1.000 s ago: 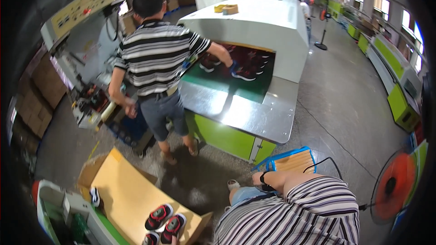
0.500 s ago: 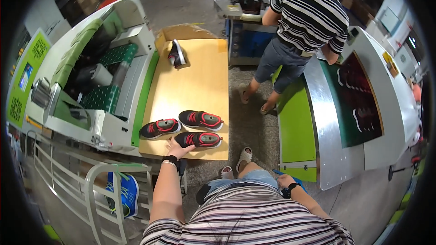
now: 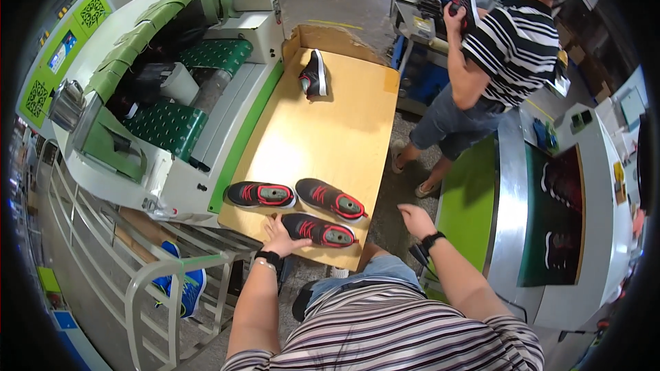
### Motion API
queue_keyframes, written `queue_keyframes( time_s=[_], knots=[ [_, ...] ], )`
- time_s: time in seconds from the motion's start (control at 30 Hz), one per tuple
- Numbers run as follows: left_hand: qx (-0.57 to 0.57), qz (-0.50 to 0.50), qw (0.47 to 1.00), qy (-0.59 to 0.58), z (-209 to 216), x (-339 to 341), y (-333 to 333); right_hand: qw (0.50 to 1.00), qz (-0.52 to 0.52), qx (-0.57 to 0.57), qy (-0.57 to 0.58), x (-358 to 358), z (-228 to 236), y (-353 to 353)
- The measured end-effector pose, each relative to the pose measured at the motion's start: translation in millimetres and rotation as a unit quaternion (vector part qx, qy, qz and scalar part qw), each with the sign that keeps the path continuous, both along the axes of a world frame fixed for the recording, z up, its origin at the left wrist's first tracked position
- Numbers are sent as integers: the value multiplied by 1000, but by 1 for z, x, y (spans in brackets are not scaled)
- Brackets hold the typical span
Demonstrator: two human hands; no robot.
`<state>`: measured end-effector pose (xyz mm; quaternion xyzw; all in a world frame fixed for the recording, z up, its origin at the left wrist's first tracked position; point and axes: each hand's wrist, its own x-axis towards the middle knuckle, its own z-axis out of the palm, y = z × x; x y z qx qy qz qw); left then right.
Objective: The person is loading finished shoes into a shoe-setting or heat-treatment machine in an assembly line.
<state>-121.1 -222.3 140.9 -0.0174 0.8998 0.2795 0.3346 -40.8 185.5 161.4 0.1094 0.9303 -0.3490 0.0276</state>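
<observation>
My left hand (image 3: 279, 236) is closed around the toe of a black sneaker with red laces (image 3: 320, 229), which lies on the near end of a pale wooden board (image 3: 323, 130). Just beyond it rest two similar sneakers, one to the left (image 3: 261, 195) and one to the right (image 3: 331, 198). All three have red collars and grey insides. My right hand (image 3: 416, 221) hovers off the board's right edge, its fingers curled and nothing visible in them. At the far end of the board another black sneaker with a white sole (image 3: 314, 74) lies on its side.
On the left stands a white and green machine (image 3: 240, 41) with a dotted green belt (image 3: 165, 127). Metal rails (image 3: 141, 288) enclose a blue shoe (image 3: 192, 292). A co-worker (image 3: 512, 48) holds up a sneaker (image 3: 466, 3). Right, another machine (image 3: 605, 199) carries shoes on its belt.
My right hand has risen forward from beside my hip. The view has shifted, and the co-worker has turned and now shows a raised sneaker. My left hand stays at the same sneaker.
</observation>
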Motion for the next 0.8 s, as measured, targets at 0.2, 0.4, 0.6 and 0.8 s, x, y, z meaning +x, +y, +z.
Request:
queue_keyframes(
  time_s=[0.2,0.4,0.6,0.8],
  knots=[
    [10,34,999,-38,25,1,3,969,210,12,130,-216,35,-69],
    [6,57,997,-53,18,9,1,907,320,141,234,-378,38,-176],
    [-9,85,996,-15,47,5,11,918,223,313,100,-462,38,-172],
    [-52,229,972,-15,114,-22,41,983,21,112,141,-479,14,-66]
  ],
)
